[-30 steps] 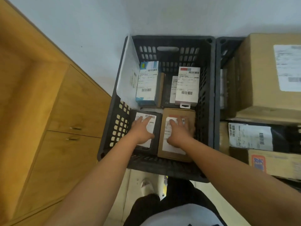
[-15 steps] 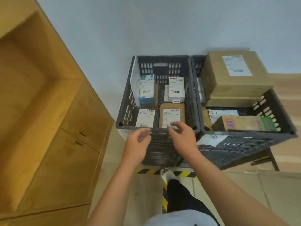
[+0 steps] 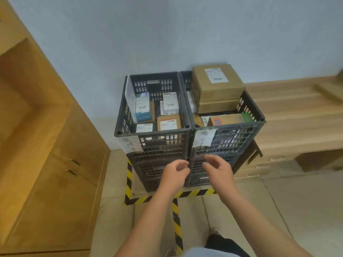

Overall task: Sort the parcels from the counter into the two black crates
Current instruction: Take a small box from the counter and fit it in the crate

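Two black crates stand side by side on the floor against the pale wall, each the top of a stack, and both hands hang in front of them holding nothing. The left hand point(image 3: 175, 174) has its grip loosely curled, thumb and fingers near each other but closed on no parcel; the right hand point(image 3: 218, 168) has its grip half open, fingers spread and bent. Both hover before the lower crates' slotted fronts, below the rims and apart from every parcel.

The left crate point(image 3: 154, 133) is moulded plastic with rows of slots. Inside lie small parcels: a blue and white carton point(image 3: 142, 107) at the far left, a white box point(image 3: 171, 102) beside it, a flat dark packet point(image 3: 144, 127) with a white barcode label at the near left, and a small brown cardboard box point(image 3: 168, 123) at the near right. A white paper tag point(image 3: 130, 144) with handwritten characters hangs on the front left corner; I cannot read them.

The right crate point(image 3: 246, 125) is piled higher. A large brown cardboard box point(image 3: 217, 80) with a white shipping label tops it at the far side, and a long carton point(image 3: 230, 119) with an orange patch and a green end lies along the near rim. Another handwritten tag point(image 3: 203, 138) is stuck on its front left corner.

Yellow and black hazard tape point(image 3: 176, 194) marks the floor around the stacks. A wooden cabinet point(image 3: 55, 182) stands to the left.
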